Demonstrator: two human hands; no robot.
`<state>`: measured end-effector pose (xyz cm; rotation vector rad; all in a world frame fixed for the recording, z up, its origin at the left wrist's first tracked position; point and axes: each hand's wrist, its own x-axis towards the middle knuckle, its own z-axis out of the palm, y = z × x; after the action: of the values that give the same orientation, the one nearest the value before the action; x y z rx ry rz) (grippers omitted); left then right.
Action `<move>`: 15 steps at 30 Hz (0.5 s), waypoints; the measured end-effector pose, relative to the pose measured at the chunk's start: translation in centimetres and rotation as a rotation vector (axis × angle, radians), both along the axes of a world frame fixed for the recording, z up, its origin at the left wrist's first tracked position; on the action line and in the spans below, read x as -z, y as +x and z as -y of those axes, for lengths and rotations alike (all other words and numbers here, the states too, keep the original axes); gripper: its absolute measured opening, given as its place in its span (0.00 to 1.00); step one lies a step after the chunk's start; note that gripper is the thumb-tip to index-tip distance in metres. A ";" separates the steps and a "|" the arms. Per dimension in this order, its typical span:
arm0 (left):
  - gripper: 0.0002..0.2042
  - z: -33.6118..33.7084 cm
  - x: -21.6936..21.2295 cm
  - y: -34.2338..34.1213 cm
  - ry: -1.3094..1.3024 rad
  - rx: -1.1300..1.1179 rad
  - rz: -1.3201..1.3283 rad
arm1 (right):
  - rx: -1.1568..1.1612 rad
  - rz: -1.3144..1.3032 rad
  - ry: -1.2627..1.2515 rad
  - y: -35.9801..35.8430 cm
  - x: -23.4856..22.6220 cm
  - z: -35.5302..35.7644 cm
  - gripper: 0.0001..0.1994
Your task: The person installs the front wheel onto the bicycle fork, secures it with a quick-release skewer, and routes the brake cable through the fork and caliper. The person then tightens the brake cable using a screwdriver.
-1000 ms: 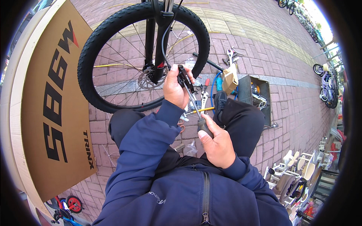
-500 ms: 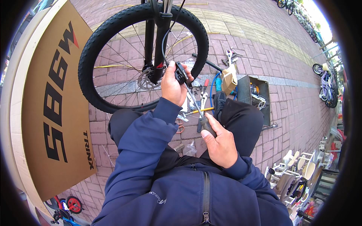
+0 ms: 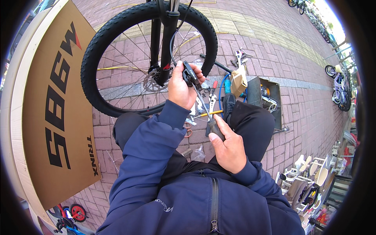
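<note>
My left hand is closed around a black brake caliper, lifted in front of the wheel. A thin black cable runs down from the fork to the caliper. My right hand grips the dark handle of a screwdriver, its index finger stretched along the handle. The screwdriver's shaft slants up and left, with its tip at the caliper's lower side; the exact contact is too small to tell. Just beyond stand the front wheel, the black fork and the disc rotor.
Past my hands lie a yellow-handled tool, red-handled scissors, a wrench and a blue hose. A grey toolbox stands right of my knee. On the left rises a large cardboard box; white seat parts sit at right.
The caliper has tilted slightly in my left hand, showing more of its labelled face. My right hand and the screwdriver have barely shifted.
</note>
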<state>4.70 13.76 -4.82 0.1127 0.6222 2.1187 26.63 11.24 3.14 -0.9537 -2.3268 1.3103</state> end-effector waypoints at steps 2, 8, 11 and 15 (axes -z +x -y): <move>0.22 -0.1 0.0 0.1 -0.017 -0.015 -0.012 | 0.006 -0.007 0.009 -0.1 0.2 0.0 0.26; 0.22 0.0 0.1 0.5 -0.022 -0.035 -0.036 | 0.021 0.029 -0.023 -0.4 0.4 0.4 0.26; 0.22 0.1 0.2 0.7 -0.025 -0.046 -0.025 | 0.016 0.028 -0.149 -0.2 0.6 0.6 0.26; 0.21 0.3 0.4 0.8 -0.006 -0.046 0.008 | 0.014 -0.024 -0.435 0.1 0.9 0.4 0.27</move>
<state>5.51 13.50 -5.20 0.0877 0.6324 2.1599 26.71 10.86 2.25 -1.0640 -2.0496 1.8543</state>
